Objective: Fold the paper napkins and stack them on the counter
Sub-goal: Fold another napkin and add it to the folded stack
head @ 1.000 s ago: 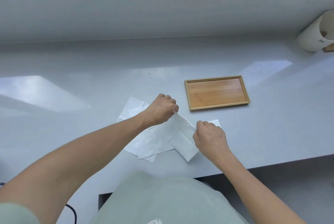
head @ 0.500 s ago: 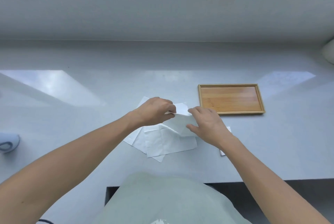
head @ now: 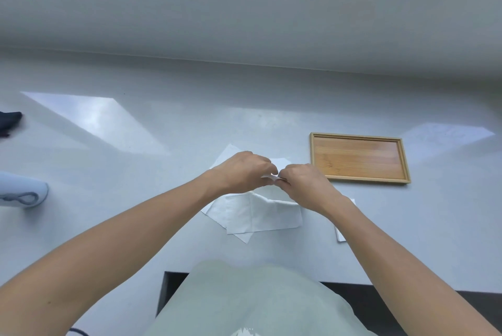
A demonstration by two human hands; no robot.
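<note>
Several white paper napkins [head: 260,216] lie in a loose overlapping pile on the pale grey counter [head: 163,124], near its front edge. Above the pile, my left hand [head: 244,171] and my right hand [head: 304,186] meet fingertip to fingertip and both pinch the raised edge of one white napkin [head: 273,177], which droops down onto the pile. A folded napkin [head: 342,235] peeks out from under my right forearm, mostly hidden.
A shallow wooden tray [head: 358,158] sits just right of my hands. At the left edge lie a light blue object [head: 21,193] and a dark item [head: 8,122]. The counter's front edge [head: 353,280] runs close to my body.
The view has shifted, so the tray sits further right. My hands have come together over the pile, and my right hand has curled from spread fingers into a pinch on the lifted napkin.
</note>
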